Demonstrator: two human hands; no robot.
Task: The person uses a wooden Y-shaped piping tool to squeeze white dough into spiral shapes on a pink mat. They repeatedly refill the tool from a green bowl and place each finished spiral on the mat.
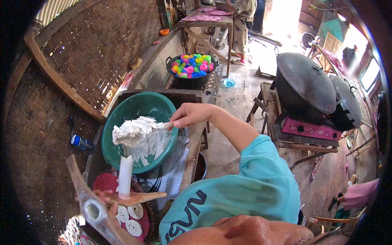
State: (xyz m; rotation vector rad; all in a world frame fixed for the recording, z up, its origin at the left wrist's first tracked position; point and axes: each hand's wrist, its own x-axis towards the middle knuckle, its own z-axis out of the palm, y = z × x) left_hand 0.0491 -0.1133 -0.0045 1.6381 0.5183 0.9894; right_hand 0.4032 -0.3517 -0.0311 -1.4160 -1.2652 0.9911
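My right hand (190,115) grips the handle of a spoon or spatula, its head buried in a big lump of thick white dough (139,130). The lump is lifted over a green basin (110,112), whose inside is smeared with more dough. At the lower left my left hand (109,200) is closed around a wooden press part (141,199), from which a white cylinder (125,175) stands up. A second wooden press part (92,210) with a round hole crosses in front of the hand, which is partly hidden. Beneath lie coiled white noodle rounds (133,228) on a red surface.
A black pan of colourful plastic cups (192,79) stands beyond the basin. On the right, large dark pots (306,83) sit over a pink stove (310,130). A blue-lidded jar (81,142) is by the woven wall (49,110). Another person (244,24) stands by the far table.
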